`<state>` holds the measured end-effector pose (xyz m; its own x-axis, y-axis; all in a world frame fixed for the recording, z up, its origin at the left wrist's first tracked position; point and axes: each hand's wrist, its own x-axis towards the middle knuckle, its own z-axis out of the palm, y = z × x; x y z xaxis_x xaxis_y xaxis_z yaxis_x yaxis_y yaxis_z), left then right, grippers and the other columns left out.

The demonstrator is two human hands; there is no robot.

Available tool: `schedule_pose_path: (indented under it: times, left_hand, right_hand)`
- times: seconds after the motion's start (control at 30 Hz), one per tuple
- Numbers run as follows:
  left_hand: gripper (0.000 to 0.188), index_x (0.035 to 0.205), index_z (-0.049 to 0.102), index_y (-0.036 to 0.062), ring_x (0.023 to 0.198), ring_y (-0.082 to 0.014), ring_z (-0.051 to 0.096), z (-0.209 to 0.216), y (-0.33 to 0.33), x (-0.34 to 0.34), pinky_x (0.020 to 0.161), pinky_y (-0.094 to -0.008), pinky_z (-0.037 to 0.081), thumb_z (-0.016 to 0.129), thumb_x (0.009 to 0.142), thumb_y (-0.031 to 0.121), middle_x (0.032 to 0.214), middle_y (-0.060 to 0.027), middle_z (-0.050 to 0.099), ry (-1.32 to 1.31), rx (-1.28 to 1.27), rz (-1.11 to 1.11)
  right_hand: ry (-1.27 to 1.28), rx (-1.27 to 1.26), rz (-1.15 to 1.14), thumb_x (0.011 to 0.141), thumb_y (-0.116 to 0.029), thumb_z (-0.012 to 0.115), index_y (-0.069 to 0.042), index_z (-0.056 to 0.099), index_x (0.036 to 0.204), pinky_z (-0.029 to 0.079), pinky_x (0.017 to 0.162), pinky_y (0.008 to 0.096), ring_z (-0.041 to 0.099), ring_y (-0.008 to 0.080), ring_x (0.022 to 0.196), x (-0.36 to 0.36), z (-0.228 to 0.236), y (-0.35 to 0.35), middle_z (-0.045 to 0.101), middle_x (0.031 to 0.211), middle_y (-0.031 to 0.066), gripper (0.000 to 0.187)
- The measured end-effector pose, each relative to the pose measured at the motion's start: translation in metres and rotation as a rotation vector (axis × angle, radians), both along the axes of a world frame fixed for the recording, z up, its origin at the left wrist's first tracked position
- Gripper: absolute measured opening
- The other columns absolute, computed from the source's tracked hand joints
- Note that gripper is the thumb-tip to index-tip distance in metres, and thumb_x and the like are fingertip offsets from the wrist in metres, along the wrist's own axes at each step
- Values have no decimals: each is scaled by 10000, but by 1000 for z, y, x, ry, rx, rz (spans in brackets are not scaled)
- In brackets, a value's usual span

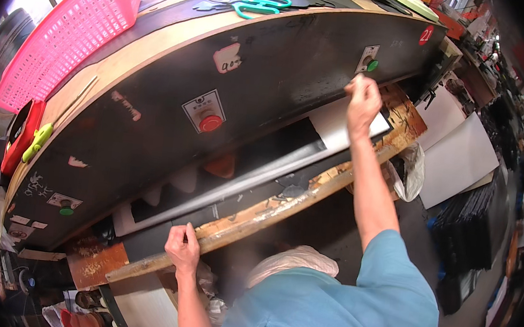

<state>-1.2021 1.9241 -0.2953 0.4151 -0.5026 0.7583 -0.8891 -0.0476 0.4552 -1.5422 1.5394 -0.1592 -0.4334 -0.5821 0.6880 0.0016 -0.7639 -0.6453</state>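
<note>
Just below a green push button (372, 65) on the black machine panel (271, 70), my right hand (363, 107) is raised with its fingers curled; nothing shows in it. Lower down, my left hand (183, 249) is closed with the thumb up, beside the worn wooden front edge (257, 215) of the machine bed. Whatever its fingers may hold is hidden. Behind that edge, under the panel, lies a long pale strip (241, 183), with a white sheet (335, 123) at its right end. A red knob (210, 122) sits mid-panel and another green button (66, 211) at lower left.
On the machine's top ledge are teal-handled scissors (261, 4), a pink basket (72, 35) and a yellow-green cutter (37, 142). White sheets (462, 162) and stacked black sheets (465, 224) stand at right. A pale board (144, 306) is at lower left.
</note>
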Motion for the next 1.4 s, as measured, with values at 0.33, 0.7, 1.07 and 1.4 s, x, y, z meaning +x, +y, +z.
schedule_pose_path:
  times: [0.33,0.7,1.07,1.4]
  left_hand:
    - [233,779,631,71,725,-379,660,17,-46,28,682,-485,524,783,928,164,759,-135,669,-332,96,230]
    - [274,733,628,60,733,-375,662,30,-46,30,676,-486,524,765,939,177,747,-136,671,-292,110,281]
    - [365,731,598,31,758,-378,640,31,-51,36,715,-480,513,741,980,256,760,-173,646,-2,239,256]
    - [279,745,589,34,710,-359,609,3,7,-20,686,-463,494,767,949,103,728,-139,617,-74,208,154]
  right_hand:
    - [310,329,123,1010,-247,722,-11,683,863,486,688,348,568,140,677,-28,-68,-4,619,711,90,281]
    - [801,143,-148,929,-200,732,-107,647,749,461,738,459,655,314,715,2,-117,29,637,726,47,220]
    - [756,267,128,978,-204,714,-37,709,835,523,738,456,685,336,731,1,-130,17,700,820,120,220]
    - [608,506,181,999,-209,749,3,722,887,479,672,325,564,141,665,-43,-157,85,637,735,58,242]
